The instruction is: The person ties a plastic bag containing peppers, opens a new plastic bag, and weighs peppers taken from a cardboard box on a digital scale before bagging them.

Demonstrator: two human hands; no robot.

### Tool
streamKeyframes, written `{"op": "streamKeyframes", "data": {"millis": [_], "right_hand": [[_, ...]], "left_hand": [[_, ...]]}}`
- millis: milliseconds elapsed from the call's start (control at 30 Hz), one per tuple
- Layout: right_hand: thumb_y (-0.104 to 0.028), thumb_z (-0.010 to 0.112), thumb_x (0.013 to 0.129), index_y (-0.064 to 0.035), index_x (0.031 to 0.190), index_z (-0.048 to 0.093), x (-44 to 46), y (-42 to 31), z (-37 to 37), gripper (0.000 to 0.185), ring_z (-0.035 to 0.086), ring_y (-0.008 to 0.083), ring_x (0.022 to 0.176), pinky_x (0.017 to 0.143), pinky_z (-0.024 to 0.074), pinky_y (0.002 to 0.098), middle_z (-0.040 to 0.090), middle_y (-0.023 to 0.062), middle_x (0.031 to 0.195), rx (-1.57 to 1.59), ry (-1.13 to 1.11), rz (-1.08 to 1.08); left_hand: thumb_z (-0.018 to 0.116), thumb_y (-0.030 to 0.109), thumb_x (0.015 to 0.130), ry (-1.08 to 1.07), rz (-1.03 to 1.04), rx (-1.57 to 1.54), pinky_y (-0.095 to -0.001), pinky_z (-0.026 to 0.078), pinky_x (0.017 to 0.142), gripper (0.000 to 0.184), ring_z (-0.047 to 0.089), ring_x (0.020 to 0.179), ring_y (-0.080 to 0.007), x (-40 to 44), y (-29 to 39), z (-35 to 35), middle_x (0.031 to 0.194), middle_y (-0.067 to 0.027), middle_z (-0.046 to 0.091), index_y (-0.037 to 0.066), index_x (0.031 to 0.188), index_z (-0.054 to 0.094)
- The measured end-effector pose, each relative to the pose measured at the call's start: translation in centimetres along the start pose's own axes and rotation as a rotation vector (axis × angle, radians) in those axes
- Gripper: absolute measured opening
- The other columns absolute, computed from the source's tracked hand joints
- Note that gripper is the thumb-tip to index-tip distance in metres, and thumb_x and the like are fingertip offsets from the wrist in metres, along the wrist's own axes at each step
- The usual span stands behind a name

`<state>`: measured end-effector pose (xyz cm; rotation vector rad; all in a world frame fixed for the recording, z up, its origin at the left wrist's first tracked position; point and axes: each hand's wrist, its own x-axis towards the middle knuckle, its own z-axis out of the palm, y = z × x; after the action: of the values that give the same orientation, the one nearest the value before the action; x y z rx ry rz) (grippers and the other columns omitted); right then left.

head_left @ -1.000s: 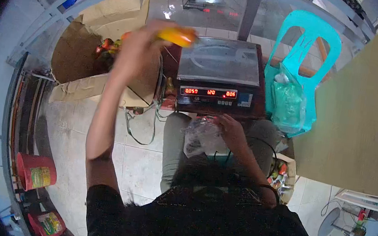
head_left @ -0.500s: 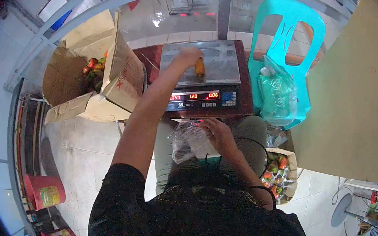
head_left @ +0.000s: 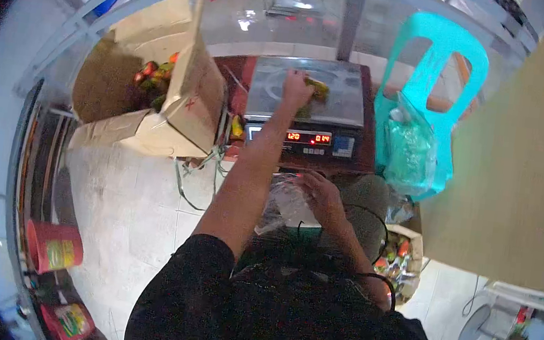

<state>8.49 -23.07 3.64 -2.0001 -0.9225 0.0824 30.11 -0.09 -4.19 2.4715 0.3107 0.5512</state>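
Note:
My left hand (head_left: 297, 89) reaches over the metal plate of a digital scale (head_left: 266, 105). Its fingers are closed at the left end of a yellow-green fruit (head_left: 318, 91), blurred, whose kind I cannot make out. A darker green patch shows on the plate just below it. Red digits glow on the scale's display (head_left: 308, 138), partly covered by my left forearm. Above my lap, my right hand (head_left: 322, 200) pinches the edge of a clear plastic bag (head_left: 281, 202). Another yellow-green fruit (head_left: 236, 125) lies at the scale's left side.
At the left, an open cardboard box (head_left: 201, 110) holds several red, orange and green fruits (head_left: 154, 77). A turquoise chair (head_left: 404, 57) with a plastic bag of green material (head_left: 410, 149) stands at the right. Below it, another box (head_left: 414, 255) holds produce. Pink pots (head_left: 55, 249) stand at lower left.
The view has shifted. The fruit by my left hand now looks greener and lies more sideways. The display's right-hand figure went from 0.06 to 0.14. My right hand stays at the bag.

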Motion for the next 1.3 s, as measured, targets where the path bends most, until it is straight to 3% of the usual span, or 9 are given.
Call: {"op": "streamKeyframes", "data": {"millis": [67,300,433,567,633,733,800,933,1300], "right_hand": [[-0.001,0.059,0.081,-0.0032,0.100,0.060,0.0,0.1,0.2,0.020,0.060,0.0345,0.087,0.074,0.0491,0.0395,0.060,0.0134,0.095,0.013,-0.053,0.065],[-0.008,0.057,0.083,-0.0037,0.101,0.061,0.1,0.8,1.2,0.019,0.059,0.0351,0.096,0.083,0.0487,0.0420,0.061,0.0161,0.102,-0.027,-0.176,0.099],[-0.007,0.059,0.081,-0.0047,0.100,0.061,0.0,1.2,2.6,0.019,0.060,0.0356,0.095,0.081,0.0494,0.0418,0.061,0.0154,0.102,0.031,-0.171,0.076],[0.006,0.056,0.079,-0.0008,0.096,0.060,1.1,-1.4,2.5,0.019,0.063,0.0283,0.086,0.076,0.0495,0.0324,0.061,0.0122,0.094,0.002,-0.192,0.066],[0.005,0.057,0.078,-0.0014,0.095,0.060,1.6,-1.8,2.6,0.018,0.063,0.0285,0.084,0.075,0.0496,0.0322,0.061,0.0121,0.092,0.000,-0.212,0.057],[0.003,0.059,0.076,-0.0023,0.093,0.061,2.0,-1.4,3.3,0.018,0.063,0.0288,0.083,0.074,0.0498,0.0329,0.061,0.0117,0.089,-0.080,-0.218,0.007],[0.003,0.060,0.074,-0.0030,0.092,0.061,2.0,-1.0,3.9,0.019,0.063,0.0291,0.083,0.073,0.0499,0.0338,0.062,0.0115,0.088,-0.125,-0.222,0.003],[0.004,0.059,0.073,-0.0029,0.092,0.062,2.4,-0.3,4.2,0.021,0.063,0.0296,0.083,0.073,0.0496,0.0351,0.062,0.0119,0.088,-0.159,-0.246,0.077],[0.003,0.057,0.076,-0.0022,0.093,0.060,3.8,-0.9,5.2,0.018,0.060,0.0315,0.087,0.075,0.0479,0.0362,0.060,0.0131,0.089,-0.048,-0.282,0.076]], "left_hand": [[0.068,0.019,0.070,0.056,-0.083,-0.013,-0.0435,0.046,0.090,0.039,0.053,0.106,-0.0349,-0.3,1.6,-1.4,0.115,-0.0173,0.052,0.011,0.107,0.062],[0.061,0.016,0.076,0.019,0.430,0.125,-0.0427,0.047,0.084,0.027,0.054,0.103,-0.0312,0.6,2.2,-3.9,0.108,-0.0117,0.057,0.011,0.103,0.063],[0.063,0.017,0.078,-0.436,0.791,-0.263,-0.0369,0.047,0.083,0.032,0.060,0.092,-0.0242,2.3,9.0,-17.7,0.104,-0.0089,0.062,0.011,0.109,0.062],[0.062,0.028,0.085,-0.407,0.683,-0.287,-0.0331,0.047,0.085,0.033,0.062,0.088,-0.0186,6.4,9.6,-33.3,0.103,-0.0086,0.065,0.008,0.111,0.063],[0.057,0.034,0.086,-0.327,0.704,-0.726,-0.0381,0.050,0.081,0.036,0.066,0.087,-0.0230,12.1,2.9,-37.1,0.101,-0.0113,0.067,0.004,0.103,0.065],[0.056,0.032,0.087,0.296,0.412,0.434,-0.0357,0.050,0.082,0.034,0.064,0.083,-0.0201,17.5,-14.4,-40.7,0.091,-0.0083,0.067,0.006,0.108,0.064],[0.055,0.034,0.086,0.093,0.229,0.621,-0.0422,0.051,0.073,0.033,0.067,0.079,-0.0237,14.6,-19.7,-38.5,0.083,-0.0118,0.068,0.004,0.089,0.068],[0.056,0.033,0.085,-0.373,0.089,0.601,-0.0418,0.051,0.074,0.031,0.067,0.080,-0.0236,8.0,-23.8,-31.6,0.085,-0.0115,0.068,0.005,0.091,0.068],[0.058,0.031,0.085,-0.651,0.094,0.437,-0.0408,0.050,0.076,0.029,0.065,0.083,-0.0232,3.3,-21.1,-25.6,0.089,-0.0107,0.066,0.006,0.095,0.066]]}}
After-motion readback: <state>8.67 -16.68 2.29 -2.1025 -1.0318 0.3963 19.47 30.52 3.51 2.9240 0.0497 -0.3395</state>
